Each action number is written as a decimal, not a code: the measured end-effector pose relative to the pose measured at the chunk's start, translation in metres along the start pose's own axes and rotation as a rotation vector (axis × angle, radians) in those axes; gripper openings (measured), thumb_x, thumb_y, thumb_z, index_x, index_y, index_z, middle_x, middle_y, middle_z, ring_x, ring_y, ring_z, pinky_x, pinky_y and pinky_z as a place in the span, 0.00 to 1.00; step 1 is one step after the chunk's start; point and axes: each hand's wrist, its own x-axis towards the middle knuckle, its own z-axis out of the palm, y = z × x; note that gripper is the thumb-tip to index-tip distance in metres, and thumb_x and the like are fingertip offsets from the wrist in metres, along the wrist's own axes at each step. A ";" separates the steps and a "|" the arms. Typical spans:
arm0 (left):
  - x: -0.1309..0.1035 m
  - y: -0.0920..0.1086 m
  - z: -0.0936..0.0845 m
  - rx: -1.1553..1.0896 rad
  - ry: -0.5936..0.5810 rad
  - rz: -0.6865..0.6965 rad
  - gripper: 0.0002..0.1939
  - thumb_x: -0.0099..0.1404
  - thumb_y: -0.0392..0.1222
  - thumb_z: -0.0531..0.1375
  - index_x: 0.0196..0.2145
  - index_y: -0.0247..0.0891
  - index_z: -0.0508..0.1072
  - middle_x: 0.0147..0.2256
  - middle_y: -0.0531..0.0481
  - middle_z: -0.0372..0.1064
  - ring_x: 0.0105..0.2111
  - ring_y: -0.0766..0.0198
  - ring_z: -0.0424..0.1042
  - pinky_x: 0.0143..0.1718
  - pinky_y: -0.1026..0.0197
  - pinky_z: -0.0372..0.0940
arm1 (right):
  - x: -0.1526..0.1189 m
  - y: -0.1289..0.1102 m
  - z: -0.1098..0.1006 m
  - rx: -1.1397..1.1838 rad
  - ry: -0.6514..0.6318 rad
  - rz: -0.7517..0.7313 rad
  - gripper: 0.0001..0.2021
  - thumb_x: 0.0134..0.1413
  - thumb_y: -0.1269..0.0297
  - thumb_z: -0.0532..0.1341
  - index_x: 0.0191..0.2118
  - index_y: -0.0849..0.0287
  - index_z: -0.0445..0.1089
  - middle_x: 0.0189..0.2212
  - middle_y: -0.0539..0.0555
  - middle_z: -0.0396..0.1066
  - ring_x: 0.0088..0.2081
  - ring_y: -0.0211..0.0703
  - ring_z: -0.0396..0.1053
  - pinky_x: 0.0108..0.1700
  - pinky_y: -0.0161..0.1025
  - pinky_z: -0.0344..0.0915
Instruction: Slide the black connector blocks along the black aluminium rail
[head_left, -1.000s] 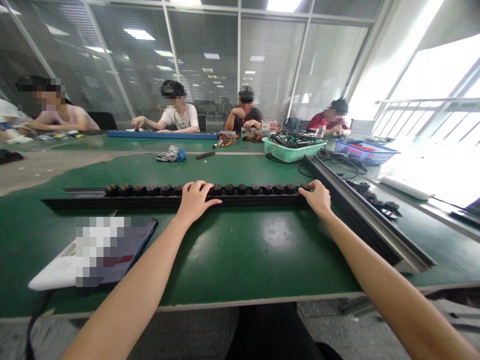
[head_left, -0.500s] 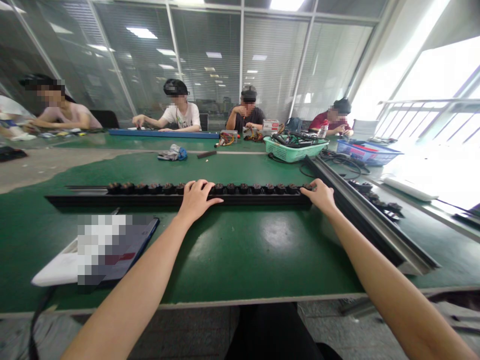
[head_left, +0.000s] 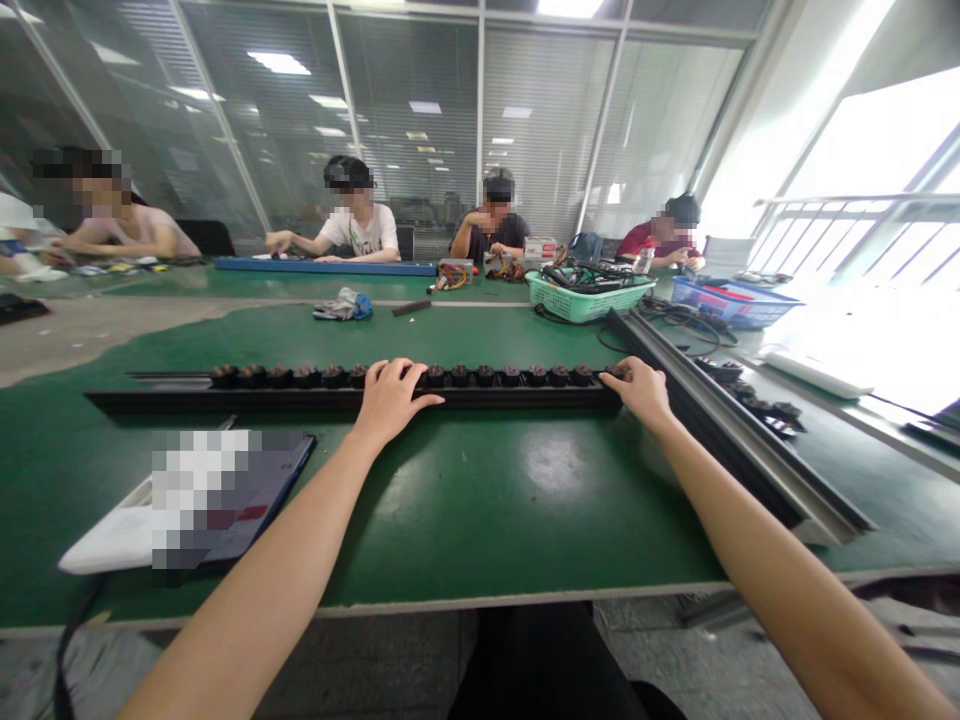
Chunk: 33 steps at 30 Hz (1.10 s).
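Observation:
A long black rail lies across the green table, left to right. Several round black parts stand in a row along it. Over the rail's middle, my left hand rests with its fingers on the far side and its thumb on the near side, gripping it. At the right end, my right hand has thumb and fingers closed around the last round part, which the fingers mostly hide.
Another long metal rail lies slanted at the right. A green basket and a blue basket stand behind. A dark tablet or folder lies front left, a cloth farther back. Several people sit across the table.
Both hands keep their places on the rail. The whole view has shifted very slightly.

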 end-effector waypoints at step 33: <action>0.002 -0.003 0.004 0.006 0.012 0.008 0.29 0.70 0.63 0.59 0.57 0.39 0.73 0.53 0.37 0.70 0.57 0.44 0.66 0.66 0.42 0.51 | 0.006 -0.002 -0.012 -0.180 -0.068 0.049 0.20 0.60 0.49 0.61 0.50 0.55 0.76 0.47 0.60 0.77 0.51 0.61 0.67 0.48 0.50 0.63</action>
